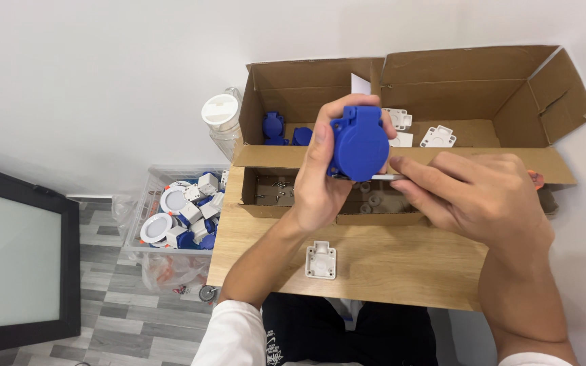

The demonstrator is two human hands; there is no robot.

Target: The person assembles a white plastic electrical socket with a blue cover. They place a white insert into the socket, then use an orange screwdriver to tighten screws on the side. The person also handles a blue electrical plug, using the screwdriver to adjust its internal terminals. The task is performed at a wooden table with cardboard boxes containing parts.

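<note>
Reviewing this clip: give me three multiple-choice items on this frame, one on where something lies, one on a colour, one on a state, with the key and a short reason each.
1. Where does the loose white plastic part lie?
A. on the wooden table, near the person's body
B. inside the clear bin on the floor
C. on top of the jar's lid

2. What colour is the round-lidded socket part held up in the left hand?
A. white
B. blue
C. orange

3. How do the cardboard box's flaps stand?
A. taped shut
B. folded open
C. torn off

Key: A, the white plastic part rests on the wooden table, between the forearms. B, the socket part in the left hand is blue; the right hand meets it from the side. B, the cardboard box shows its flaps spread out and its inside in view.
</note>
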